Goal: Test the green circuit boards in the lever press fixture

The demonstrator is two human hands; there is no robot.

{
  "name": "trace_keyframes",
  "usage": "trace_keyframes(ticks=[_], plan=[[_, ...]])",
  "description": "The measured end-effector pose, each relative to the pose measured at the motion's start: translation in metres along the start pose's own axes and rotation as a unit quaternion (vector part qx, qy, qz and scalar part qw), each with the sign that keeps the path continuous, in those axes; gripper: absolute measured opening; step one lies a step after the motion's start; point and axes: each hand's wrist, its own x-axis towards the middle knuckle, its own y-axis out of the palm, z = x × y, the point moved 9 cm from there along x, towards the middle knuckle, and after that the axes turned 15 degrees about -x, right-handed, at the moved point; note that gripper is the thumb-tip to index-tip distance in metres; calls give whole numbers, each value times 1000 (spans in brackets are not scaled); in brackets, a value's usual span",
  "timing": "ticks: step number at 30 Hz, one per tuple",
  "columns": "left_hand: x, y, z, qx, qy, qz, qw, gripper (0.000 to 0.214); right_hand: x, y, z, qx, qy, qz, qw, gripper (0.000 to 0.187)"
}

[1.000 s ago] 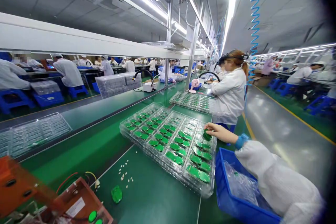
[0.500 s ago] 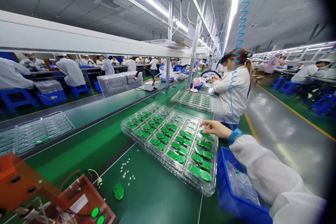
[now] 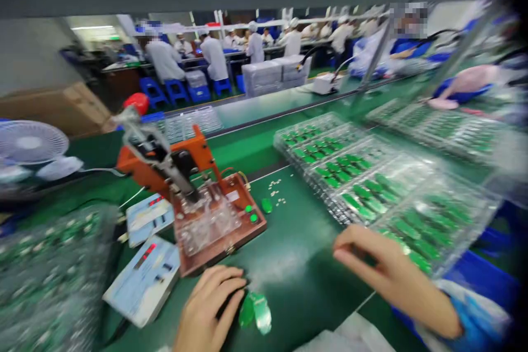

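Note:
My left hand rests on the green bench top at the bottom, fingers stretched out and slightly bent, holding nothing that I can see. Just right of its fingertips lie two green circuit boards, overlapping. My right hand, somewhat blurred, is over the near edge of the clear plastic tray, thumb and forefinger brought together with nothing visible between them. Rows of green boards fill the tray's compartments. An orange and brown test fixture with a lever and two green buttons stands ahead of my left hand.
Two pale boxes with red displays sit left of the fixture. A bubbly clear tray of boards is at far left, a white fan behind. Small white pieces and a single board lie beside the fixture. A blue bin is at right.
The view has swung left and down. My right hand has left the far part of the tray and come back toward me. My left hand and the two boards beside it now show.

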Motion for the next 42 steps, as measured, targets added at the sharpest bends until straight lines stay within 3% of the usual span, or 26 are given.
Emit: trace_keyframes(ticks=[2,4,6,9,11,16,20,22,26,28,30,36,42], plan=[[-2,7,-1,25,-18,75,997,12,-6,60,47,51,-87,96,990,12],[-5,12,-4,33,-41,133,990,14,-11,103,74,71,-135,148,977,7],[-9,18,-9,34,-55,174,983,22,-11,130,87,69,-154,179,969,13],[-13,26,-14,36,-74,220,972,38,-8,147,95,52,-162,210,963,28],[-14,30,-15,35,-87,241,966,44,-8,151,99,38,-170,225,959,34],[-13,33,-11,31,-108,238,965,36,-12,157,107,23,-192,244,950,24],[-11,22,-17,19,-94,204,974,35,2,141,109,57,-207,255,943,31],[-4,4,-20,21,-77,154,985,31,24,120,114,69,-234,221,944,26],[20,-57,-13,71,-55,-16,996,24,86,81,126,36,-282,78,956,16],[32,-81,-1,104,-55,-74,990,25,113,79,135,21,-304,38,952,15],[44,-91,12,123,-57,-88,987,25,134,86,142,15,-325,25,945,17],[56,-84,24,123,-56,-55,989,18,152,113,146,14,-352,24,936,21],[52,-81,23,132,-47,-53,989,18,148,118,142,22,-349,19,937,17]])
